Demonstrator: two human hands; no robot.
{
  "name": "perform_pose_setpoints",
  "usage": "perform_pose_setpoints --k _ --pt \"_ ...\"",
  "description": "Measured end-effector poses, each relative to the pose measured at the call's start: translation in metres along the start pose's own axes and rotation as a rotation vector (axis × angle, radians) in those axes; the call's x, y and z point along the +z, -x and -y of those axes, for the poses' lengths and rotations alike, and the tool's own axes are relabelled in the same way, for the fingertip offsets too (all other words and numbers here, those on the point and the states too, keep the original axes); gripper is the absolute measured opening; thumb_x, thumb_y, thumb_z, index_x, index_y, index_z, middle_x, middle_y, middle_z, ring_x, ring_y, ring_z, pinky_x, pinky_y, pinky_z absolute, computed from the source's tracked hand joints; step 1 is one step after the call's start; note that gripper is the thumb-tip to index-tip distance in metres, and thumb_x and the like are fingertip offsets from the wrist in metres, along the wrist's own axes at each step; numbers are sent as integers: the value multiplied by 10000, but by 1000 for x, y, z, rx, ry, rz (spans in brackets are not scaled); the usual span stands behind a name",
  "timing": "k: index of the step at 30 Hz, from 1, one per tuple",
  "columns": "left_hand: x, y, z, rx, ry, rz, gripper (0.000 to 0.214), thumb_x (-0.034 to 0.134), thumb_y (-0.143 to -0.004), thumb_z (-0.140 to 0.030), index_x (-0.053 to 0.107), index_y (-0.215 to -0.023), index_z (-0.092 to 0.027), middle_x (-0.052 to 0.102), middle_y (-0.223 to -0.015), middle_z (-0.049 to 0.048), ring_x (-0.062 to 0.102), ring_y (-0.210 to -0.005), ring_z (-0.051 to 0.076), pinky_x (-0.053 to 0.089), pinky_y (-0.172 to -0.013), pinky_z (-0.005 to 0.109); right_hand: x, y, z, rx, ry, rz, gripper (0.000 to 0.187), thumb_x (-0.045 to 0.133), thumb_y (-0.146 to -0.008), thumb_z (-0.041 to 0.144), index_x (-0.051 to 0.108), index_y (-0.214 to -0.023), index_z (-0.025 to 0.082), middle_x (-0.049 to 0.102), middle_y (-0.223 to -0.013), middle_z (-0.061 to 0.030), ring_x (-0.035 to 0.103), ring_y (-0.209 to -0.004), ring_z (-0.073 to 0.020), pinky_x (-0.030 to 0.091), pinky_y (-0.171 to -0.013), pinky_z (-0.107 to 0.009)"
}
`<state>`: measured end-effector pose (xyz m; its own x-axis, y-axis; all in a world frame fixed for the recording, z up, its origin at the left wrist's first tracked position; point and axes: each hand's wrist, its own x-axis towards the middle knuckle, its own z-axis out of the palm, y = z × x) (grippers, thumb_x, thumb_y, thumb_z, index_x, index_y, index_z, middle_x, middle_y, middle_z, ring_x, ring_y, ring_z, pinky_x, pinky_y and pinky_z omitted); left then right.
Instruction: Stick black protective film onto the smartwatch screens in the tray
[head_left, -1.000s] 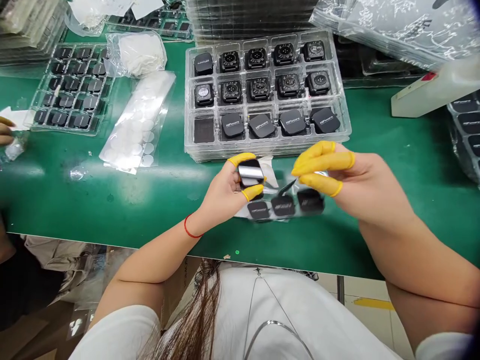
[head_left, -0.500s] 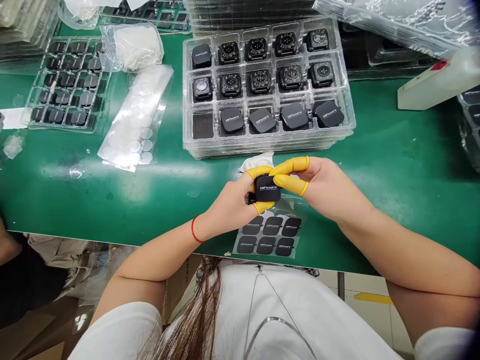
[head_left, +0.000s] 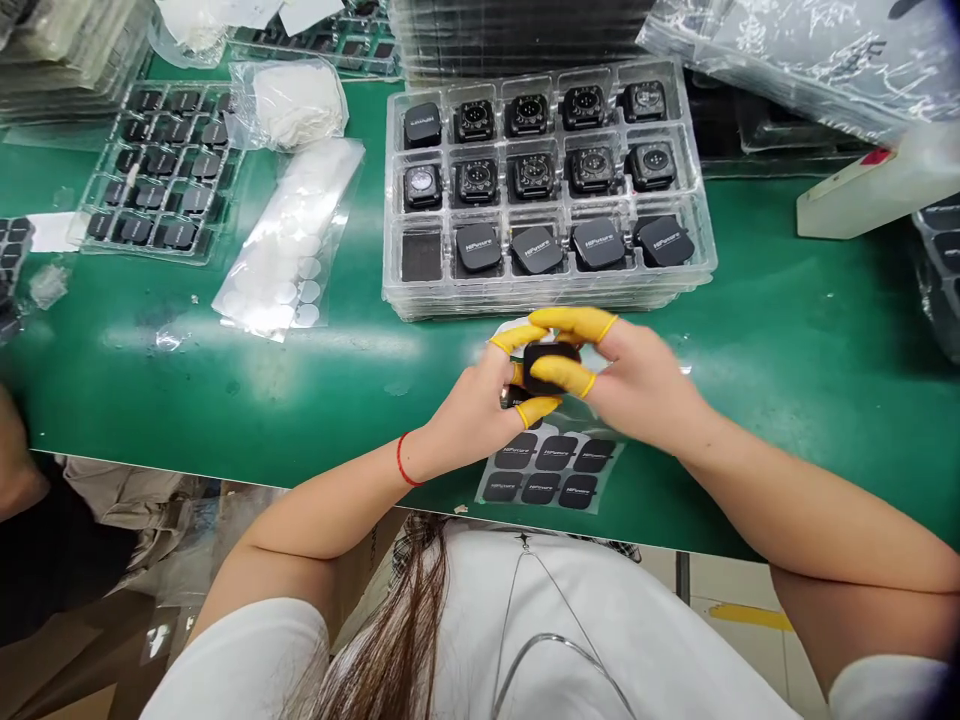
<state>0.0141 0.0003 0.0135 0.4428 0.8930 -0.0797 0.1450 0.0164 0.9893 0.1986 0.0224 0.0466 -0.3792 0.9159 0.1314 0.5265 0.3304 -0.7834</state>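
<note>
My left hand (head_left: 480,400) and my right hand (head_left: 622,375) meet over the green table, both with yellow finger cots. Together they pinch a small black square watch body (head_left: 546,358), the right fingers pressing on its top face. Just below my hands lies a clear sheet of black stickers (head_left: 551,468) with white lettering. Beyond my hands stands a clear plastic tray (head_left: 551,295) with rows of black watch bodies, the front row covered with black stickers and its left cell empty.
A bag of round white pads (head_left: 289,240) lies to the left, with a white cloth bundle (head_left: 292,100) behind it. Another clear tray of black parts (head_left: 161,175) sits far left. A white box (head_left: 877,185) and plastic-wrapped stacks are at the right.
My right hand brought a black sticker from the sheet onto the watch body in my left hand. The sheet now lies flat on the table, and my right fingers press on the body.
</note>
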Motion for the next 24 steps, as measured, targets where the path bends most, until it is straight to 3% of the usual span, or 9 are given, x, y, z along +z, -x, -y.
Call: perform_pose_setpoints --k 3,5,9,12,15,17,20,22,24 --pt "-2 -2 -2 -95 91 -27 727 678 -825 -235 278 -1433 -220 717 -823 -4 713 -817 166 547 -735 294 1 -39 11 -7 -36 -156 184 585 -941 279 682 -1075 197 703 -977 -41 669 -879 -216 533 -790 -355" --pt "-4 -4 -2 -107 77 23 619 646 -838 -225 355 -1382 -174 717 -804 11 709 -810 164 533 -713 275 12 -73 17 -65 22 -200 195 553 -966 251 680 -1096 183 696 -1001 -43 661 -930 -220 519 -832 -360" --pt "-6 -3 -2 -59 -49 118 350 604 -859 -217 542 -1195 -146 741 -899 54 705 -823 156 529 -755 282 46 -137 25 -185 327 -99 185 547 -963 183 715 -1036 156 693 -988 -80 621 -1000 -271 484 -883 -418" --pt "-7 -1 -4 -40 -124 139 269 588 -878 -223 588 -1141 -166 749 -948 47 700 -845 149 528 -768 277 50 -170 32 -210 595 9 191 565 -961 189 736 -985 106 693 -1056 -113 565 -1119 -308 463 -904 -431" --pt "-8 2 -7 -22 -160 159 311 587 -893 -246 576 -1198 -183 745 -873 15 674 -748 129 525 -733 272 38 -193 42 -162 806 111 190 633 -892 195 701 -967 34 703 -1086 -120 535 -1202 -325 443 -896 -409" --pt "-8 3 -9 -12 -162 169 337 583 -895 -251 564 -1225 -185 741 -852 8 650 -696 119 524 -726 275 33 -204 47 -178 876 172 207 654 -830 215 627 -775 17 713 -1060 -113 550 -1201 -314 429 -892 -396" --pt "-9 3 -8 1 -152 177 325 563 -903 -258 565 -1217 -173 738 -867 20 652 -718 128 522 -743 289 34 -215 50 -268 929 222 336 525 -833 213 411 -545 83 722 -1010 -75 578 -1175 -259 375 -940 -408" --pt "-10 2 -7 17 -147 157 302 572 -895 -252 577 -1184 -164 732 -867 26 653 -738 135 519 -761 302 35 -217 48 -289 917 199 283 467 -847 155 446 -580 64 725 -987 -69 581 -1168 -250 335 -982 -439" --pt "-10 -1 -3 23 -118 124 293 582 -883 -229 572 -1169 -165 727 -882 31 652 -763 139 518 -775 311 31 -212 45 -244 809 95 200 444 -870 93 586 -759 8 724 -1016 -102 584 -1170 -273 333 -1005 -462"
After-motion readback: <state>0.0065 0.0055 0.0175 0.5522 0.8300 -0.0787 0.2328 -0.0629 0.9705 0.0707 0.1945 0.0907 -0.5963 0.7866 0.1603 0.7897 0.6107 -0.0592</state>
